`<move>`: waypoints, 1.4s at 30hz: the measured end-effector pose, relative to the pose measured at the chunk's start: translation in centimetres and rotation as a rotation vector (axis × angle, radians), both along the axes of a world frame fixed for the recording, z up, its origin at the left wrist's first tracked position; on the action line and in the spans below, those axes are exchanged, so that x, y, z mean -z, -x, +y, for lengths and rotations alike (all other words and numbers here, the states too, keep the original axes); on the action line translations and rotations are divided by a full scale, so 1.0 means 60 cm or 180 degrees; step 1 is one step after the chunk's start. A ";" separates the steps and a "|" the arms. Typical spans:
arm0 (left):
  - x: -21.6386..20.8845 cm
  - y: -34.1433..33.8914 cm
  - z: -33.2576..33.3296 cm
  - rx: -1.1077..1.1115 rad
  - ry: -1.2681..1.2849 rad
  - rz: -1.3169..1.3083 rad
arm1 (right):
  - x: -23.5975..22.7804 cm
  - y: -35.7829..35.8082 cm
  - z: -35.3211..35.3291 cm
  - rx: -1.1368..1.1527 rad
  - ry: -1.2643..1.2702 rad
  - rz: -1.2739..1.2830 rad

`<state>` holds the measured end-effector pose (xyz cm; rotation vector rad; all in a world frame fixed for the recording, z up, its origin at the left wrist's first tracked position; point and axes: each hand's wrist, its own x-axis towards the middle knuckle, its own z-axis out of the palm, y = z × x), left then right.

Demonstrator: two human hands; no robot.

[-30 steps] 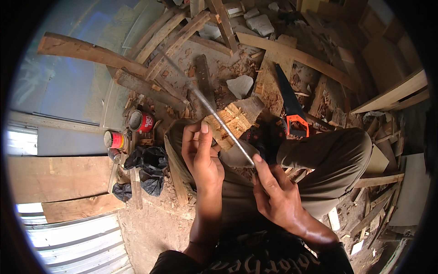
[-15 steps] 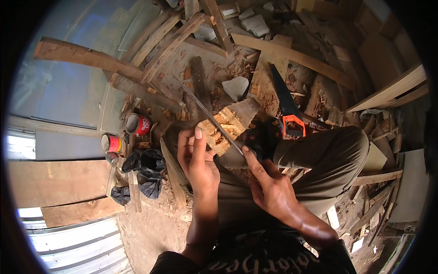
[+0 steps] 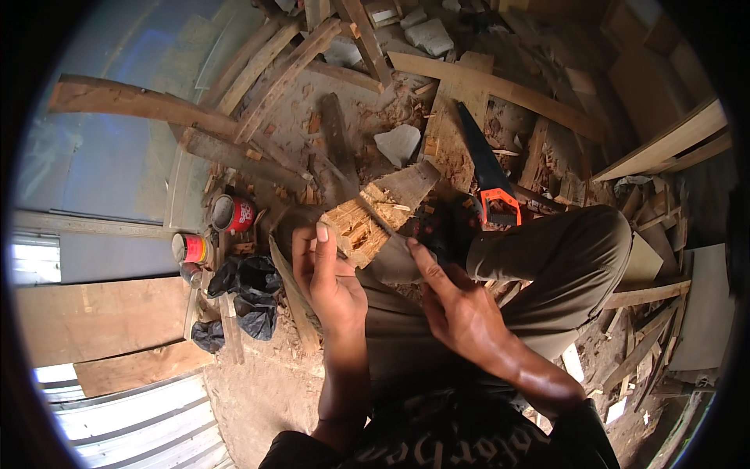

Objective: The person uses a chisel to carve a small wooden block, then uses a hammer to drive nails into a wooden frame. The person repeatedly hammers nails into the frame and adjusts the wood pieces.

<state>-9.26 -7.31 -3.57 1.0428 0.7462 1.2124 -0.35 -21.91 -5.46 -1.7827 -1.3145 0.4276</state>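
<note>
A short wood block [image 3: 367, 227], its upper face rough, pale and splintered, is gripped at its near left end by my left hand [image 3: 332, 277]. The left thumb stands upright at the block's edge. Across the rough face lies a long, thin, dark metal blade [image 3: 376, 215], seen nearly edge-on and blurred toward its far end. My right hand [image 3: 461, 309] is closed around the blade's near end, with the index finger stretched along it. The handle is hidden in that hand, so the blade's exact kind cannot be made out. Both hands are above my lap.
A handsaw [image 3: 488, 168] with an orange handle lies beyond my bent knee [image 3: 562, 250]. Paint cans [image 3: 233, 213] and black plastic bags [image 3: 248, 285] stand at the left. Loose planks [image 3: 500, 86], stone pieces [image 3: 397, 145] and wood chips litter the ground.
The blade has drawn back toward me along the block's rough face, with my right hand slightly lower. The block and my left hand have shifted a little left.
</note>
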 end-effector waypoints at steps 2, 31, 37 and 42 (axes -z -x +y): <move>0.001 0.000 0.001 0.0025 0.0006 -0.0007 | 0.000 0.001 0.001 -0.0236 -0.0165 0.0199; 0.016 0.016 -0.027 0.0343 -0.0007 -0.0144 | -0.004 -0.015 -0.030 -0.0370 -0.0006 -0.0118; 0.019 0.009 -0.024 0.0183 -0.0140 -0.0011 | 0.006 -0.036 -0.027 0.0023 -0.0098 0.1018; 0.010 0.003 0.034 -0.0161 0.0043 0.0122 | -0.004 -0.060 -0.003 0.1130 -0.0182 0.1282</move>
